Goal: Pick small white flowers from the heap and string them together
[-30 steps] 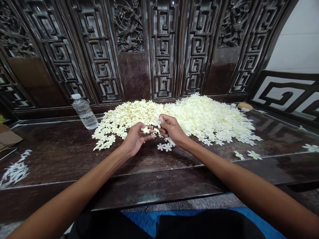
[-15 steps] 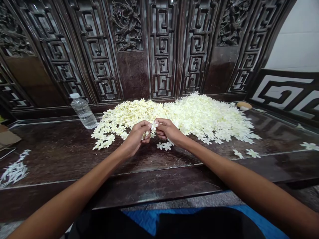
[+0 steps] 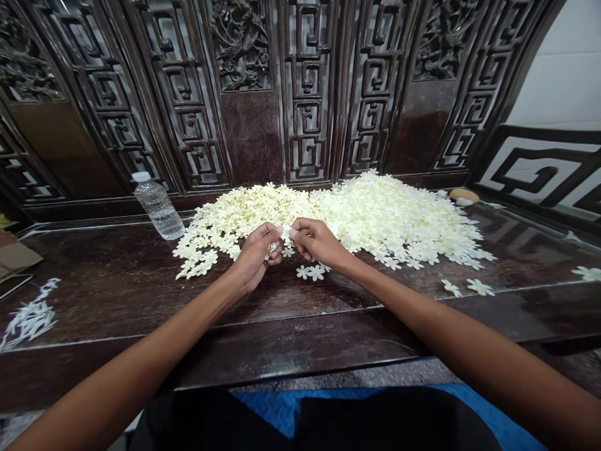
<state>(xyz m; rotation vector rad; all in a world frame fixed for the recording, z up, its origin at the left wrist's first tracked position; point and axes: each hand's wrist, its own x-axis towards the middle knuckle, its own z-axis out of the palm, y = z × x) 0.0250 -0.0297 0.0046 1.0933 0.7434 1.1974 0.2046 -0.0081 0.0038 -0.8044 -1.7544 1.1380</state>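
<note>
My left hand (image 3: 258,255) is closed, pinching a small white flower (image 3: 286,232) between thumb and forefinger. More flower pieces (image 3: 271,250) show inside its curled fingers, partly hidden. Facing it, my right hand (image 3: 318,243) is closed too, thumb and forefinger pinched at the other side of the same flower. Just beyond the hands lie two merging heaps of five-petalled flowers: a yellowish heap (image 3: 253,207) on the left and a bigger, whiter heap (image 3: 399,216) on the right. A few loose flowers (image 3: 313,272) rest on the dark wooden bench below my right hand.
A clear water bottle (image 3: 159,210) stands left of the heaps. White strips (image 3: 32,319) and a piece of cardboard (image 3: 16,255) lie at the far left. A tan rounded object (image 3: 464,195) sits at the back right. Behind rises a carved wooden backrest (image 3: 251,138).
The flower between my hands has turned and now shows less of its face. My fingertips have shifted slightly upward and left, and the view has moved a little.
</note>
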